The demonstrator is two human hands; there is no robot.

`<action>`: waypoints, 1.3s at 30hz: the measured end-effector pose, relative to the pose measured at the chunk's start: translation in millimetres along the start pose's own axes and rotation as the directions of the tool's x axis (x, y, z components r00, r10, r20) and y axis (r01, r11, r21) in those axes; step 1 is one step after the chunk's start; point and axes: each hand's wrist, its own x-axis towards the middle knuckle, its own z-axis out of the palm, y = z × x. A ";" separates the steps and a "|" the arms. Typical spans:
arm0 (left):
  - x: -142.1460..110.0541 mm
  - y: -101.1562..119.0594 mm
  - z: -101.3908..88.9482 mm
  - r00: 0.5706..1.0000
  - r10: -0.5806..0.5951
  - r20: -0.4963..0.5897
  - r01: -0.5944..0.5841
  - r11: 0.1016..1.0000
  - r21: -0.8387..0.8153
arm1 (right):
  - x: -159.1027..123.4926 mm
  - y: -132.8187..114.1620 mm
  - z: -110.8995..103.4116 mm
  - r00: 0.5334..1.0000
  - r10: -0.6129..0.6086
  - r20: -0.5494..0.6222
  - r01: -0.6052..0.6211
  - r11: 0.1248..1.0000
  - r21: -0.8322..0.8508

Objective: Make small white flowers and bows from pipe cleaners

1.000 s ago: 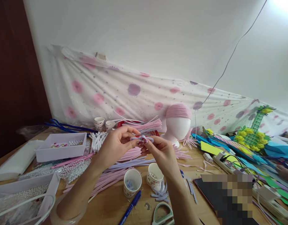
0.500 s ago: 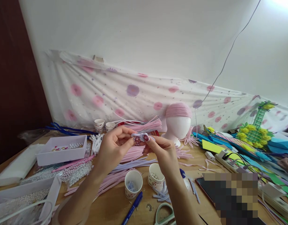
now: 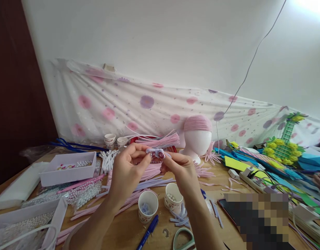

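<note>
Between my two hands, above the table's middle, is a small bent piece of lilac pipe cleaner [image 3: 157, 151]. My left hand [image 3: 131, 163] pinches its left part with thumb and forefinger. From the other side my right hand [image 3: 179, 168] grips it, the two thumbs almost meeting in front. The fingers hide much of its shape. Below the hands stand a paper cup with lilac scraps [image 3: 148, 205] and a paper cup with white beads [image 3: 173, 195]. Behind them lie bundles of pink pipe cleaners [image 3: 158, 140] and lilac pipe cleaners [image 3: 149, 183].
A white foam head [image 3: 198, 140] wrapped in pink stands at the back. Scissors [image 3: 184, 239], a blue pen [image 3: 148, 232] and a phone [image 3: 230, 215] lie in front. Bead boxes [image 3: 67, 168] are left; a power strip [image 3: 253, 182] is right. Another person's hand [image 3: 319, 181] shows far right.
My thumbs have drawn slightly closer together on the lilac piece. Otherwise the hands stay nearly in place, and the view has shifted a little.
</note>
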 end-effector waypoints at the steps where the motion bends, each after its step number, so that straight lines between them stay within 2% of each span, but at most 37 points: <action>1: 1.0 0.0 -1.4 1.000 -0.017 0.017 0.017 1.000 -0.014 | 0.2 -1.3 0.7 1.000 -0.007 -0.002 0.007 1.000 0.000; 6: 9.6 -0.4 -11.6 0.977 -0.110 0.182 0.145 0.971 -0.189 | 1.7 -3.6 -0.2 0.999 -0.030 -0.023 0.032 0.998 0.058; 11: 17.4 -3.3 -16.3 0.922 -0.162 0.352 0.302 0.870 -0.390 | 2.7 1.9 -4.5 0.999 0.012 0.033 -0.016 0.989 0.148; 14: 19.6 -6.5 -15.8 0.868 -0.169 0.466 0.402 0.791 -0.461 | 3.1 6.0 -2.6 0.994 0.041 0.101 -0.060 0.978 0.198; 17: 20.5 -10.7 -14.3 0.815 -0.125 0.565 0.480 0.691 -0.540 | 2.9 7.8 1.1 0.990 0.052 0.133 -0.082 0.969 0.234; 21: 21.2 -16.5 -11.1 0.818 -0.068 0.571 0.485 0.615 -0.622 | 0.9 5.4 3.4 0.991 0.038 0.129 -0.069 0.967 0.245; 29: 22.7 -23.4 -8.6 0.844 -0.063 0.533 0.441 0.647 -0.622 | -0.5 3.7 0.5 0.994 0.018 0.108 -0.044 0.971 0.236; 31: 24.0 -22.1 -11.9 0.861 -0.039 0.507 0.386 0.699 -0.602 | 1.3 5.2 -2.1 0.994 0.038 0.102 -0.060 0.973 0.222; 32: 24.5 -20.6 -14.1 0.876 -0.011 0.483 0.324 0.756 -0.569 | 2.2 5.9 -3.4 0.994 0.052 0.098 -0.073 0.973 0.217; 33: 24.6 -18.6 -16.5 0.892 0.030 0.451 0.230 0.829 -0.509 | 3.1 6.4 -4.6 0.993 0.066 0.096 -0.085 0.973 0.215; 35: 23.8 -13.9 -21.1 0.917 0.160 0.366 -0.041 0.949 -0.313 | 4.3 6.8 -5.9 0.991 0.085 0.107 -0.106 0.973 0.207; 37: 22.2 -9.2 -24.7 0.901 0.317 0.296 -0.299 0.948 -0.108 | 4.7 6.1 -5.7 0.987 0.098 0.126 -0.121 0.974 0.190; 39: 20.8 -5.5 -27.1 0.862 0.430 0.268 -0.451 0.892 0.019 | 4.7 4.7 -4.7 0.983 0.117 0.143 -0.141 0.976 0.169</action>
